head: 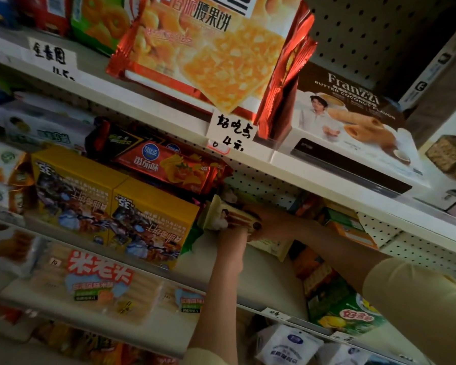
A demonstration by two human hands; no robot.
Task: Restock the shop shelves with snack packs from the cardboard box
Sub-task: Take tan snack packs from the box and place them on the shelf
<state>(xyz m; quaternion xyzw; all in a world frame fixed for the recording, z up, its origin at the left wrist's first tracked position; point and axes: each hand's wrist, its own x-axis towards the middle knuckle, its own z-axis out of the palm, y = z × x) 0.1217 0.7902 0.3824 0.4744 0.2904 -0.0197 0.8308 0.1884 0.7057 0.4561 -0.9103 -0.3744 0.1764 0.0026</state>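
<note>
A cream snack pack with a brown wafer picture lies tilted over the middle shelf, just right of two yellow boxes. My right hand reaches in from the right in a pale yellow sleeve and grips the pack's near end, thumb with a dark nail on top. My left hand comes up from below and holds the pack's underside, its fingers mostly hidden behind the pack. The cardboard box is out of view.
A red tomato-flavour bag lies on top of the yellow boxes. Green and orange packs fill the shelf's right side. Above, a red biscuit bag and a Franzzi box stand on the upper shelf. Rice-cracker packs lie lower left.
</note>
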